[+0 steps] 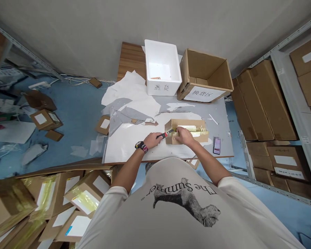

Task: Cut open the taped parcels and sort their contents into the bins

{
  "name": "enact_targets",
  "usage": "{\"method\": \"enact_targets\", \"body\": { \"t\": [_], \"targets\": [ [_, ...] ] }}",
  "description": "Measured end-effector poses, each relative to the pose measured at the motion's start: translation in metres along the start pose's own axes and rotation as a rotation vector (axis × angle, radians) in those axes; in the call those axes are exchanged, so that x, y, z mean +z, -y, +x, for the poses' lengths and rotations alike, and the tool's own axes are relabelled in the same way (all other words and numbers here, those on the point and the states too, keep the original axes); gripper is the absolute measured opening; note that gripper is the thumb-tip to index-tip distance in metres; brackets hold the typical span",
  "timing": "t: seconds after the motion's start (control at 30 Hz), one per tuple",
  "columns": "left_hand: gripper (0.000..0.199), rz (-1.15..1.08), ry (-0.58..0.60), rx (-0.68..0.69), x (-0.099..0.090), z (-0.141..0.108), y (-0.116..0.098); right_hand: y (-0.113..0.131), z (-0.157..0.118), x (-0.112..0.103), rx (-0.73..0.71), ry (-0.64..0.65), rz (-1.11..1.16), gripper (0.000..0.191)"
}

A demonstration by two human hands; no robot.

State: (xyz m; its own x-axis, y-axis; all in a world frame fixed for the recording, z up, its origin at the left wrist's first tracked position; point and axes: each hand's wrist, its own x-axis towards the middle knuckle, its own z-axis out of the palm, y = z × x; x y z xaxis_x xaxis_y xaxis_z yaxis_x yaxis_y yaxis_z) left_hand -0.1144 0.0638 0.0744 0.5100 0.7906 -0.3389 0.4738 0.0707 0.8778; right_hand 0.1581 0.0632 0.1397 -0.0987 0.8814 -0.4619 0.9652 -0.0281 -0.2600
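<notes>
My left hand is closed round a red and black utility knife. The blade points right and reaches the left end of a taped cardboard box on the table. My right hand lies on top of this box with its fingers curled in at the tape near the blade. Yellowish clear tape and a white label run along the top of the box. The exact spot under my right fingertips is hidden.
A white foam bin and an open cardboard carton stand at the table's back. Torn paper sheets cover the left side. A phone lies at right. Parcels pile up lower left; shelves of boxes stand right.
</notes>
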Motion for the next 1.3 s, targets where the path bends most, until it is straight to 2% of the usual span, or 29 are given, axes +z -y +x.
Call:
{"method": "enact_targets", "body": {
  "t": [0.17,0.23,0.37,0.5,0.7,0.83,1.0,1.13,1.3],
  "targets": [
    [0.032,0.017,0.055,-0.043,-0.01,-0.002,0.0,-0.003,0.003,0.004,-0.012,-0.006,0.047,0.021],
    [0.031,0.081,0.002,-0.042,-0.007,-0.002,0.0,-0.003,0.005,0.004,-0.02,-0.004,0.055,0.02],
    [0.023,0.227,-0.185,-0.023,0.007,0.003,-0.002,-0.004,0.009,0.003,-0.053,-0.003,0.064,0.017],
    [0.028,0.26,-0.18,-0.052,0.017,0.002,0.001,-0.006,0.009,0.003,-0.06,0.004,0.094,0.013],
    [0.031,0.222,-0.26,-0.074,0.033,-0.025,0.012,-0.01,0.013,0.005,-0.079,-0.024,0.16,0.016],
    [0.039,0.262,-0.234,-0.185,0.051,-0.04,-0.003,-0.015,0.018,0.009,-0.08,-0.043,0.182,0.02],
    [0.04,0.282,-0.204,-0.282,0.058,-0.035,-0.025,-0.021,0.023,0.011,-0.091,-0.069,0.165,0.022],
    [0.038,0.202,-0.253,-0.282,0.061,-0.027,-0.027,-0.023,0.027,0.008,-0.094,-0.059,0.154,0.021],
    [0.035,-0.139,-0.264,-0.264,0.073,-0.021,-0.023,-0.024,0.03,0.004,-0.097,-0.061,0.138,0.02]
  ]
}}
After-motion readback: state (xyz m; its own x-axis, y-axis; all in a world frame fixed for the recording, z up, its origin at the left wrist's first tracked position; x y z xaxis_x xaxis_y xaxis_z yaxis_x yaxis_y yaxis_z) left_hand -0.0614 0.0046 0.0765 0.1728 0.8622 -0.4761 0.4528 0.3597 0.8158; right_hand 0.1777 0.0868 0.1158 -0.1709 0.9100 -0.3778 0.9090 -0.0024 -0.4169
